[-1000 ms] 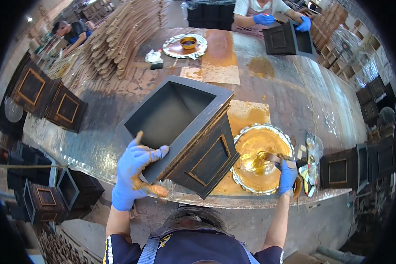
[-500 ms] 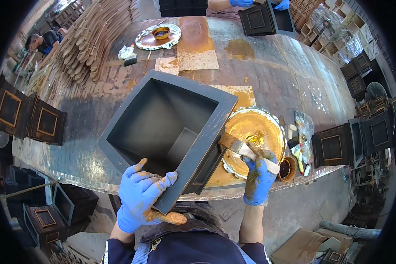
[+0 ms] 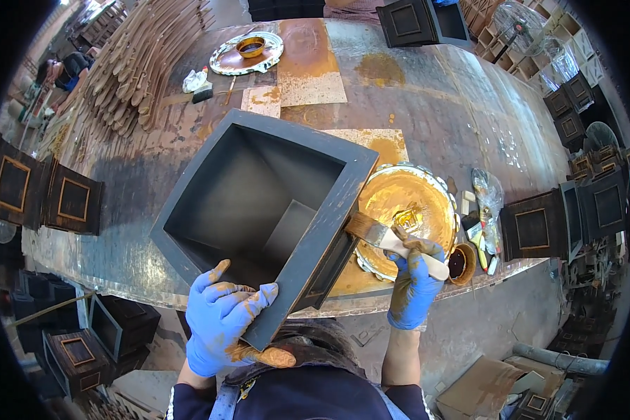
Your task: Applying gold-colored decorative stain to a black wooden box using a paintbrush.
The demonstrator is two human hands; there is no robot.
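A dark, tapered open wooden box point(image 3: 323, 234) is tilted over the table's near edge, its hollow mouth toward me. My left hand point(image 3: 224, 318), in a stained blue glove, grips its lower corner rim, fingers inside and thumb underneath. In my right hand point(image 3: 414, 287), also gloved and stained, is a wide flat paintbrush point(image 3: 392, 243) with a pale handle. Its brown bristles are at the box's right panelled side; whether they touch is hard to tell. Behind the brush lies a round tray point(image 3: 388, 192) smeared with golden-brown stain. A small cup of dark liquid point(image 3: 463, 264) stands right of that hand.
Brushes and a plastic bag point(image 3: 488, 192) lie right of the tray. Farther back are another round tray point(image 3: 220, 63) with a bowl point(image 3: 250, 47), and a stack of curved wooden pieces point(image 3: 136, 70). Dark boxes point(image 3: 535, 224) flank the table. Across it, a person handles another box point(image 3: 406, 26).
The whole view has shifted slightly. My left hand and the brush keep nearly the same places at the box. The person across the table now shows less of their gloved hands.
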